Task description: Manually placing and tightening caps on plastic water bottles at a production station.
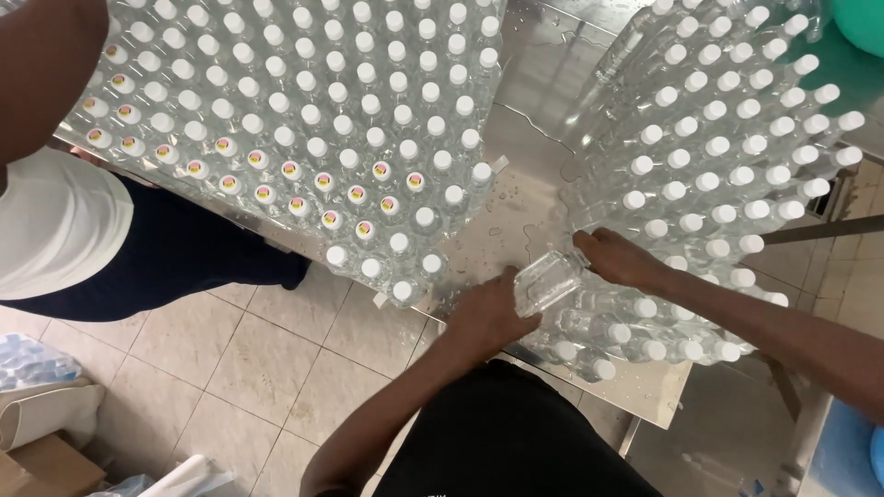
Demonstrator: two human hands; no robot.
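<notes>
A wet steel tabletop (pixel 529 83) carries capped clear bottles; beige floor tiles (pixel 267 359) fill the lower left. Left hand (pixel 488 317) and right hand (pixel 622 260) grip one tilted bottle (pixel 550 281) with closed fingers.

A shiny stainless-steel counter (pixel 529 83) spans the far half of the scene, its bare middle strip wet with water drops and reflecting soft, even light. Below it, the floor of pale beige square tiles (pixel 267 359) with darker grout lines fills the near left. At the near left corner sit a brown cardboard box (pixel 46 469) and a cream cloth bag (pixel 51 410). Slim grey metal counter legs (pixel 810 414) stand at the right.
</notes>
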